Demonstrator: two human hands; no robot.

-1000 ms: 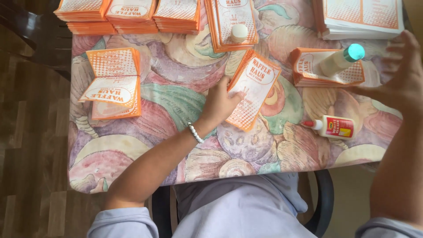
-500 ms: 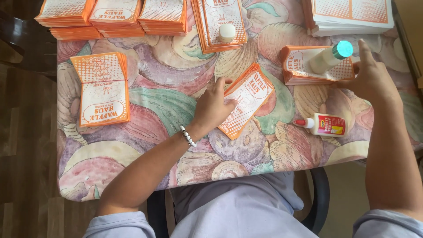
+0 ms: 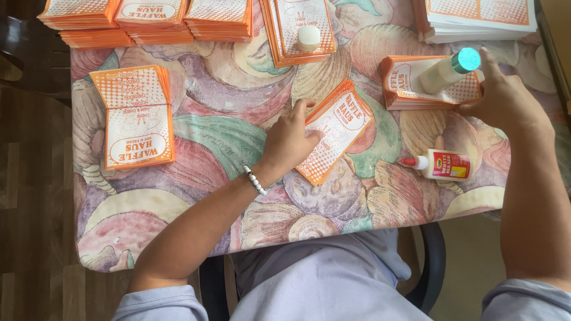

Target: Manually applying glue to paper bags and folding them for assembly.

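Right hand (image 3: 505, 98) now touching glossy paper bag stack (image 3: 416, 83), fingers spread; left hand (image 3: 291, 139) fingers flat on bag (image 3: 339, 128).

Counted on the table (image 3: 196, 125): seven stacks or piles of orange-and-white paper bags (image 3: 138, 116), two glue bottles, one with a red tip (image 3: 443, 164) and one with a teal cap (image 3: 449, 68), one small white cap (image 3: 309, 37). Two hands in view.

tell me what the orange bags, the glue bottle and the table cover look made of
Orange bags: thin matte paper, judging by flat creased stacks with sharp edges. Glue bottle: white plastic, slightly glossy, with a red tip. Table cover: probably vinyl or oilcloth, as its printed pastel surface lies smooth with a faint sheen; coated fabric is possible.
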